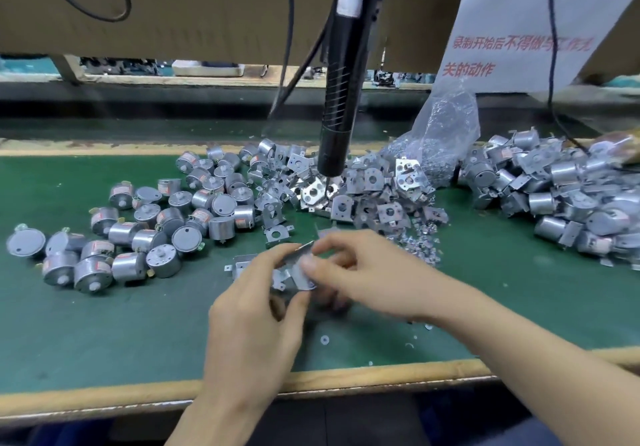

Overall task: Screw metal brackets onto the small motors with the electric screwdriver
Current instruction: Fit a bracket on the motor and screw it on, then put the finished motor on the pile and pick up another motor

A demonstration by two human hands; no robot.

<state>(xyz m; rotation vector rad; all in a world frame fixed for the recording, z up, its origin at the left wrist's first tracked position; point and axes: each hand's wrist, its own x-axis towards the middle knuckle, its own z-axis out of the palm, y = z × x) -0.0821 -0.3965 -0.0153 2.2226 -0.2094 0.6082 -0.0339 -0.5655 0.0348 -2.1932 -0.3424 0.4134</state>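
Centrally, bracket (298,274) held just above green surface (104,341), between both hands, near front edge. Left hand (256,310) fingers curled round its lower part; right hand (360,272) thumb and forefinger pinch its upper edge. Bracket silvery, thin sheet metal, blurred; facing unclear. Electric screwdriver (346,81) hangs behind, long axis near vertical, bit down over bracket pile (363,192); black barrel, white label. Bare motors (156,223) heaped left, bracketed motors (554,203) right.
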